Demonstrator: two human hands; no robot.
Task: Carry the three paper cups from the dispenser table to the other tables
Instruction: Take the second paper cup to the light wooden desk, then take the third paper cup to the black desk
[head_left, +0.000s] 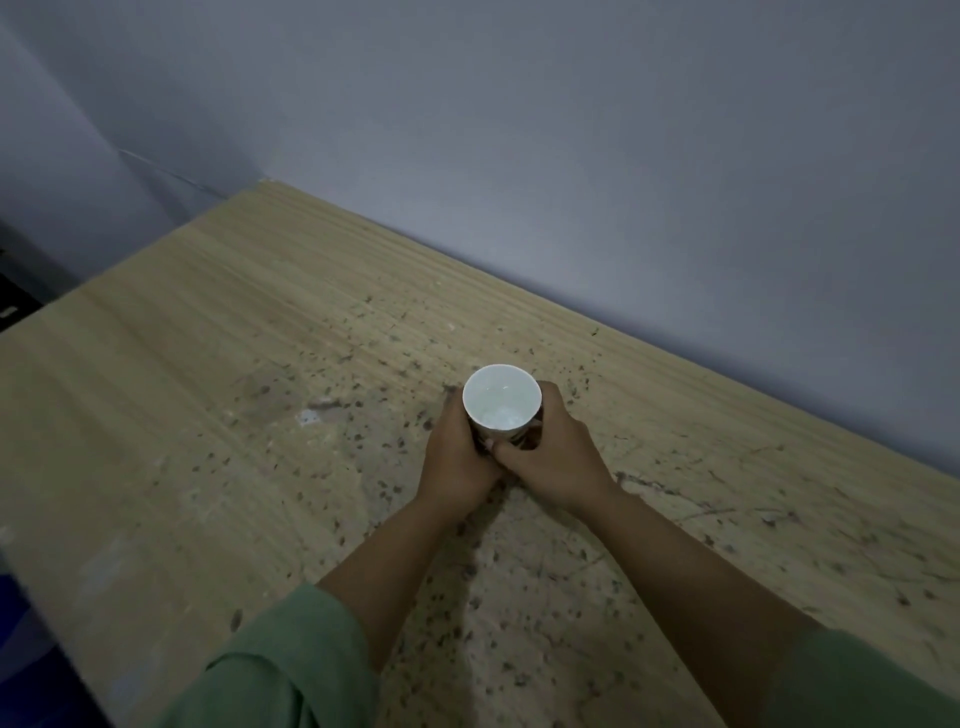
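Looks like the set-down step — both the left hand (457, 457) and right hand (550, 457) are wrapped around one paper cup (501, 397), upright over the speckled wooden table (208, 395). Next up, probably just letting go gently — no tipping.

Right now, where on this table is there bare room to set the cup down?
Nearly everywhere. Both hands, left hand and right hand, wrap the paper cup over the wooden table. The tabletop is bare left of the hands toward the far corner, and right of them along the wall. Only the patch under the hands and forearms is taken; the surface is merely speckled.
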